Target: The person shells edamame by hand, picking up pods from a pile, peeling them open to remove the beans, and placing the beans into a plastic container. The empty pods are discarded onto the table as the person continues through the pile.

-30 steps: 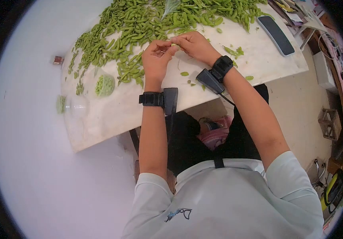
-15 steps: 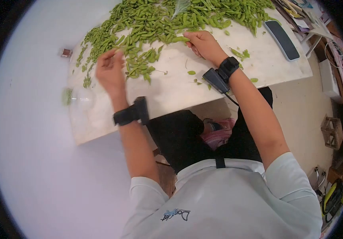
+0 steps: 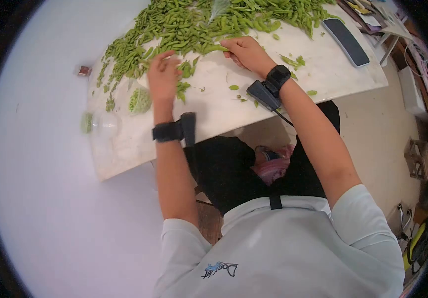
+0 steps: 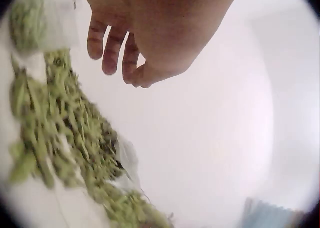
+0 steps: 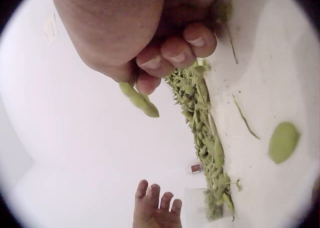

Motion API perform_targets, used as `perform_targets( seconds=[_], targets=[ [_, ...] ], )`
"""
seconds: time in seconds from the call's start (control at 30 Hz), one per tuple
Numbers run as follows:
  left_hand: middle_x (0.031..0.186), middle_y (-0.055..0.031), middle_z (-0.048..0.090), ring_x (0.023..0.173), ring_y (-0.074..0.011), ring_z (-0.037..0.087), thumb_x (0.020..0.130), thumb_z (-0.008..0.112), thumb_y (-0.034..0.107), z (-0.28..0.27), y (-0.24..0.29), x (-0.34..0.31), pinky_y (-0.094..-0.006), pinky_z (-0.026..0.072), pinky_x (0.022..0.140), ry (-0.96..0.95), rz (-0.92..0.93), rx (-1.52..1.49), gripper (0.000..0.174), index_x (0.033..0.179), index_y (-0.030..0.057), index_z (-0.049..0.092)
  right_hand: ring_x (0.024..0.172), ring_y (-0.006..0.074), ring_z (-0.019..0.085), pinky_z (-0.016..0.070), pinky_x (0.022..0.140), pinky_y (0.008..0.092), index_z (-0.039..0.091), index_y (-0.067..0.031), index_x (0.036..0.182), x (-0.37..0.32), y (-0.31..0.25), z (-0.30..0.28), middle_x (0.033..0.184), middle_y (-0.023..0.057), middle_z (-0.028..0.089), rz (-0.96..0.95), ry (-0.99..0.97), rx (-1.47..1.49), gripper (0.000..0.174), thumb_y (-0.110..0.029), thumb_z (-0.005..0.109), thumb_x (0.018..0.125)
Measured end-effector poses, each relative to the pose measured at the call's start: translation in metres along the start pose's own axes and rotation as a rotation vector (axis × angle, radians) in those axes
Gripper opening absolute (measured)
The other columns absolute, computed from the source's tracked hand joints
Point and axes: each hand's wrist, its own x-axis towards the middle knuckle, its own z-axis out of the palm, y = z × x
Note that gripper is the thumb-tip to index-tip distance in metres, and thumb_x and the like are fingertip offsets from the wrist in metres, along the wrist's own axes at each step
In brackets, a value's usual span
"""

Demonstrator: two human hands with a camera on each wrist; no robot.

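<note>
My right hand (image 3: 248, 53) pinches a green soybean pod (image 5: 140, 100) between thumb and forefinger, its other fingers curled in toward the palm. The pod's free end points left, toward the pile of pods (image 3: 184, 27). My left hand (image 3: 164, 82) is raised over the table, holding nothing, its fingers loosely bent and spread in the left wrist view. Just left of it stands a clear plastic cup (image 3: 140, 101) with shelled green beans in it.
A second clear container (image 3: 105, 123) with green at one end is at the table's left edge. A phone (image 3: 345, 42) lies at the right. Loose pod scraps (image 3: 293, 61) and a single pod piece (image 5: 284, 143) lie on the pale tabletop (image 3: 209, 107).
My hands were together at a bean, then the left swung left over the cup. It has since come back up and right, uncovering the cup. The right hand keeps the pod pinched.
</note>
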Motion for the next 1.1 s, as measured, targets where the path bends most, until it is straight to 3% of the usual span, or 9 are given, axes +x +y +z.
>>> perform_targets(
  seconds=[0.13,0.23,0.43,0.67,0.77,1.1],
  targets=[
    [0.079,-0.0067,0.061,0.056,-0.0091,0.054,0.089,0.057,0.024,0.053,0.011,0.005,-0.0219,0.0417,0.047,-0.137,-0.11,-0.245,0.027,0.1,-0.0003,0.056,0.043,0.0072,0.039,0.0311,0.042,0.0243,0.061,-0.002,0.068,0.001,0.0,-0.002,0.049,-0.002,0.044,-0.044,0.006,-0.004,0.043,-0.037,0.051,0.09],
    [0.077,-0.0069,0.06,0.056,-0.0102,0.053,0.089,0.058,0.023,0.066,0.005,0.008,-0.0227,0.0421,0.048,-0.208,-0.144,-0.371,0.025,0.096,-0.0005,0.055,0.042,0.0048,0.035,0.0285,0.041,0.0211,0.058,-0.0036,0.073,0.002,0.002,0.001,0.048,-0.0046,0.04,-0.07,0.008,0.041,0.04,-0.037,0.05,0.092],
    [0.074,-0.0045,0.056,0.059,-0.0111,0.053,0.089,0.056,0.014,0.077,-0.017,0.007,-0.0241,0.0436,0.051,-0.247,-0.041,-0.642,0.016,0.097,0.0,0.054,0.044,0.0048,0.036,0.0291,0.043,0.0222,0.059,-0.004,0.072,0.009,0.012,-0.001,0.048,-0.0046,0.039,-0.162,-0.038,-0.16,0.038,-0.035,0.05,0.092],
    [0.079,-0.0079,0.056,0.064,-0.0159,0.055,0.089,0.053,0.01,0.072,-0.025,-0.004,-0.0281,0.0447,0.055,-0.218,-0.059,-0.657,0.021,0.106,-0.0004,0.05,0.047,0.0046,0.036,0.0294,0.044,0.0225,0.057,-0.0055,0.07,0.007,0.013,0.001,0.052,-0.0042,0.041,-0.211,-0.053,-0.274,0.037,-0.034,0.049,0.093],
    [0.081,-0.0077,0.055,0.065,-0.016,0.055,0.088,0.052,0.008,0.071,-0.022,0.002,-0.0288,0.0457,0.056,-0.246,-0.026,-0.688,0.024,0.11,-0.0006,0.049,0.047,0.0116,0.042,0.0359,0.047,0.0288,0.057,-0.0006,0.069,0.008,0.013,0.001,0.051,0.0023,0.048,-0.161,-0.05,-0.215,0.043,-0.038,0.049,0.09],
    [0.082,-0.007,0.058,0.063,-0.0131,0.055,0.081,0.062,-0.001,0.075,-0.025,-0.001,-0.0245,0.0445,0.054,-0.192,0.102,-0.521,0.03,0.108,0.0003,0.049,0.045,0.0062,0.042,0.0341,0.043,0.0232,0.057,-0.0022,0.068,0.003,0.007,0.0,0.051,-0.0015,0.048,-0.111,-0.012,-0.107,0.04,-0.034,0.05,0.09]
  ],
)
